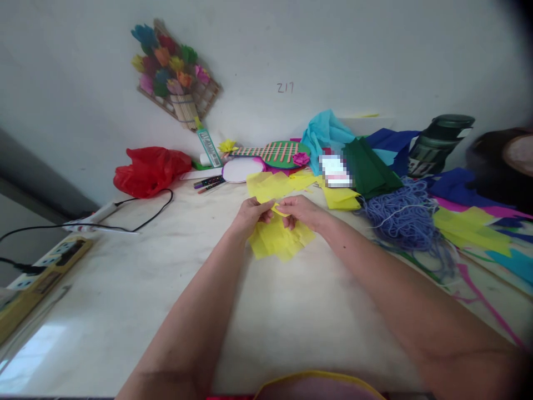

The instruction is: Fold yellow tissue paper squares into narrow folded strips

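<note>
Between the fingertips of my left hand (253,214) and my right hand (300,211) is a small folded piece of yellow crepe paper (280,210). Both hands are closed in a pinch on it, close together over the middle of the table. Beneath them lie thin yellow paper pieces (281,244), loosely overlapping on the tabletop. Just behind the hands is a larger yellow sheet (266,188). How the pinched piece is folded is partly hidden by my fingers.
At the left are a red plastic bag (152,171), a power strip (45,278) and a black cable (160,214). Markers (210,183) and a green woven paddle (287,154) lie behind. To the right are blue yarn (402,216), dark green paper (368,169) and a dark bottle (439,145).
</note>
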`<state>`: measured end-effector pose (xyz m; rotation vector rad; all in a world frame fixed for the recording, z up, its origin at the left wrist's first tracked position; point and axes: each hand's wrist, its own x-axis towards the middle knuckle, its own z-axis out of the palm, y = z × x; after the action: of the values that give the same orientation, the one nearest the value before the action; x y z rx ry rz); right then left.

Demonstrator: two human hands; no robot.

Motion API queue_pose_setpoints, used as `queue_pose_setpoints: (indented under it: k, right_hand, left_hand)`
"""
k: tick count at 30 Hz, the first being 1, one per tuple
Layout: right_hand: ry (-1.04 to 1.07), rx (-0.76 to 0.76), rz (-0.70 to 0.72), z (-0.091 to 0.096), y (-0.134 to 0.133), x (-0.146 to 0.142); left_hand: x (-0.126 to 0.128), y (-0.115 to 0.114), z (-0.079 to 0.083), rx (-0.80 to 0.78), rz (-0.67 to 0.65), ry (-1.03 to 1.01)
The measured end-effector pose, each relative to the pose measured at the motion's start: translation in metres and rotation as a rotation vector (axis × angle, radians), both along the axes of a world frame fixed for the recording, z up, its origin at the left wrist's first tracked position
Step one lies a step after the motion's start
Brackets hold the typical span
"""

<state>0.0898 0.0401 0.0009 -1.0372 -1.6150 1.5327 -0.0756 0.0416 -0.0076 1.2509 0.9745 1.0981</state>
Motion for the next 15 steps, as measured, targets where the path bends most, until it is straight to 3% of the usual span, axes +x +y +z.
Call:
queue_pose_setpoints:
  k: [5,11,15]
  right_hand:
    - [0.013,0.035,-0.015,-0.003,0.0,-0.003]
    - [0.035,0.003,-0.044,0.001,-0.005,-0.01]
    - [0.049,0.001,-0.048,0.003,-0.008,-0.012]
  left_hand:
    - [0.002,-0.002,0.003,0.048,0.01,0.009]
    - [0.004,-0.001,0.004,0.13,0.202,0.125]
    - [0.003,0.001,0.003,0.139,0.236,0.075]
